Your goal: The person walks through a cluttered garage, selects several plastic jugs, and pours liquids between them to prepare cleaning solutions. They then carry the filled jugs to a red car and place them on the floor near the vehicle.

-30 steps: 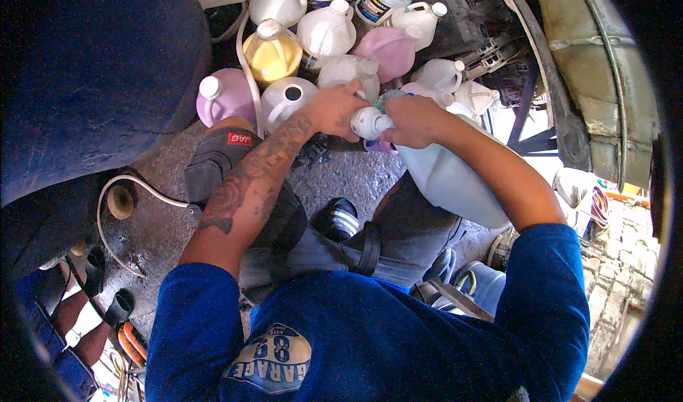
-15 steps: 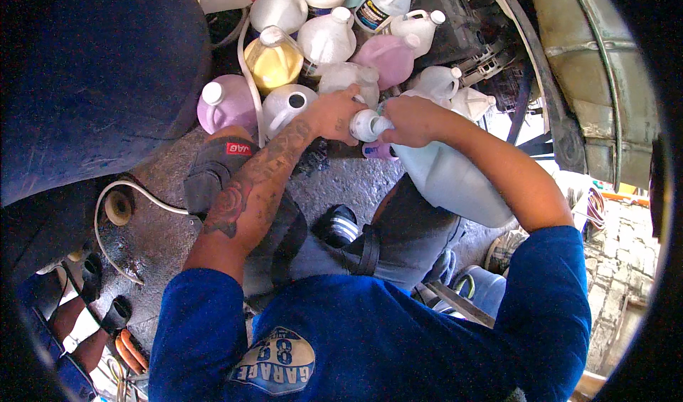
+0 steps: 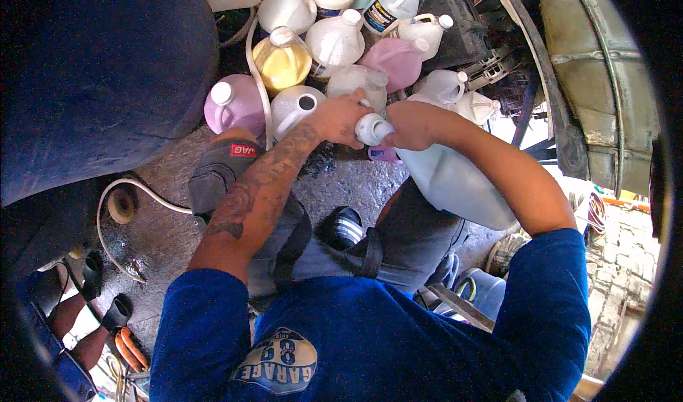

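Note:
In my right hand (image 3: 416, 123) is a large translucent jug (image 3: 466, 188), gripped near its neck and tilted so its mouth points left. That mouth meets the wide white neck of a bottle (image 3: 371, 129). My left hand (image 3: 343, 119) is closed around the bottle just beside its neck; most of its body is hidden, though a purple label (image 3: 384, 153) shows below. Just beyond my hands stands a cloudy translucent jug (image 3: 356, 80). To the left is an uncapped white jug (image 3: 295, 107) with a dark round opening. Whether liquid is flowing cannot be made out.
Several jugs crowd the far side, among them a yellow one (image 3: 282, 64), a capped pink one (image 3: 233, 103) and another pink one (image 3: 397, 62). A pale hose (image 3: 257, 64) runs between them. A blue bucket (image 3: 485, 288) stands at the lower right. A large dark-blue form fills the left.
The whole view has shifted slightly, so most things appear a little further right. Both hands keep their grip, and the tilted jug stays against the bottle's neck.

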A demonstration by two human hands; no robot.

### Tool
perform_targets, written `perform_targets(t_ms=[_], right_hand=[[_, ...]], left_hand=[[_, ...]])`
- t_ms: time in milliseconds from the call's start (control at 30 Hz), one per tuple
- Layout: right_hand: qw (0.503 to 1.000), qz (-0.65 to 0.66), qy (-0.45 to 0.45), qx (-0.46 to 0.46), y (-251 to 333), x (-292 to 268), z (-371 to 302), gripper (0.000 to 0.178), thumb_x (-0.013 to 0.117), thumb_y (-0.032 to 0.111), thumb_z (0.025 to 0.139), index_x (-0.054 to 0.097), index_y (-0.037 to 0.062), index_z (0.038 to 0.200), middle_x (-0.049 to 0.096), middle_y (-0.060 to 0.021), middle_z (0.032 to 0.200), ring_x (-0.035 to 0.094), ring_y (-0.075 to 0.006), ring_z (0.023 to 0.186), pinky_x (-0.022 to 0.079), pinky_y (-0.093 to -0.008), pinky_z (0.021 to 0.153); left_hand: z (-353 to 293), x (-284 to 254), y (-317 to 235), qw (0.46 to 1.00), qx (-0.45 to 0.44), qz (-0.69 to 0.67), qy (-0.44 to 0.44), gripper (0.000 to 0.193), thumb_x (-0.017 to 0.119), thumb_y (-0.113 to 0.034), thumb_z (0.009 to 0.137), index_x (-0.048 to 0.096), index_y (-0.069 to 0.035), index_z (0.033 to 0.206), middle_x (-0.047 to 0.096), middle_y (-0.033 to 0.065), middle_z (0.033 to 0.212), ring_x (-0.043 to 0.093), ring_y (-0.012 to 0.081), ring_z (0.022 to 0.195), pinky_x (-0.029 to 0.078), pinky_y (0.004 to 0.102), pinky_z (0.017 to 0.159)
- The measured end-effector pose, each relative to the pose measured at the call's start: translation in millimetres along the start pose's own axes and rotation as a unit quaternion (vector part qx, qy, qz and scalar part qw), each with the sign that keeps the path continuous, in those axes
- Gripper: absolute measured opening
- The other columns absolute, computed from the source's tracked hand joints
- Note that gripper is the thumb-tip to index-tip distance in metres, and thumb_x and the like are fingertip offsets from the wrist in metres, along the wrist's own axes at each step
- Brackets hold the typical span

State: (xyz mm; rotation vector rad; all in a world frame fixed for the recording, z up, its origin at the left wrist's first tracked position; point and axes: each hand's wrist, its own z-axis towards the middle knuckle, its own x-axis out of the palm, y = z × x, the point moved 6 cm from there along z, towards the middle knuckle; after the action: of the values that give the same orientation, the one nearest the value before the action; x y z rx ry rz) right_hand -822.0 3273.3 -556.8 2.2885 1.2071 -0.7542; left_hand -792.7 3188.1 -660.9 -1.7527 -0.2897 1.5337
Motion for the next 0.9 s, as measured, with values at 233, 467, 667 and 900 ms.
perform_targets(t_ms=[233, 467, 667, 900], right_hand=[[1.0, -0.005, -0.005, 0.007, -5.4, 1.3, 2.0, 0.04, 0.071, 0.033, 0.079, 0.069, -0.0021, 0.097, 0.071, -0.022, 0.091, 0.07, -0.0376, 0.085, 0.055, -0.0473, 0.078], [1.0, -0.009, -0.006, 0.011, -9.6, 4.5, 4.1, 0.04, 0.071, 0.034, 0.079, 0.07, -0.0022, 0.095, 0.071, -0.0222, 0.091, 0.07, -0.0373, 0.085, 0.055, -0.047, 0.077], [1.0, 0.004, 0.001, -0.009, -11.8, 6.1, 5.8, 0.04, 0.072, 0.035, 0.079, 0.07, -0.0022, 0.094, 0.071, -0.0218, 0.09, 0.07, -0.037, 0.084, 0.055, -0.0468, 0.077], [0.999, 0.028, -0.03, -0.001, -13.5, 5.5, 0.2, 0.041, 0.072, 0.037, 0.08, 0.07, -0.0031, 0.09, 0.069, -0.0234, 0.087, 0.068, -0.0386, 0.083, 0.052, -0.0476, 0.076]], left_hand=[[1.2, -0.4, 0.7, 1.0, 0.002, 0.001, -0.014, 0.064, 0.088, -0.031, 0.058, 0.066, -0.016, 0.116, 0.051, 0.0187, 0.125, 0.06, 0.0382, 0.107, 0.052, 0.048, 0.091], [3.7, 2.6, 3.5, 1.0, 0.005, 0.003, -0.013, 0.063, 0.088, -0.034, 0.056, 0.067, -0.017, 0.113, 0.049, 0.0159, 0.121, 0.063, 0.0393, 0.102, 0.052, 0.0489, 0.088], [2.8, 4.6, 3.5, 1.0, 0.0, -0.003, -0.007, 0.063, 0.087, -0.032, 0.057, 0.067, -0.016, 0.114, 0.05, 0.0164, 0.12, 0.061, 0.0384, 0.103, 0.051, 0.0482, 0.09], [2.1, 0.2, -1.8, 1.0, -0.009, 0.002, -0.005, 0.063, 0.087, -0.032, 0.058, 0.066, -0.013, 0.115, 0.051, 0.0162, 0.117, 0.06, 0.0377, 0.103, 0.051, 0.0471, 0.092]])
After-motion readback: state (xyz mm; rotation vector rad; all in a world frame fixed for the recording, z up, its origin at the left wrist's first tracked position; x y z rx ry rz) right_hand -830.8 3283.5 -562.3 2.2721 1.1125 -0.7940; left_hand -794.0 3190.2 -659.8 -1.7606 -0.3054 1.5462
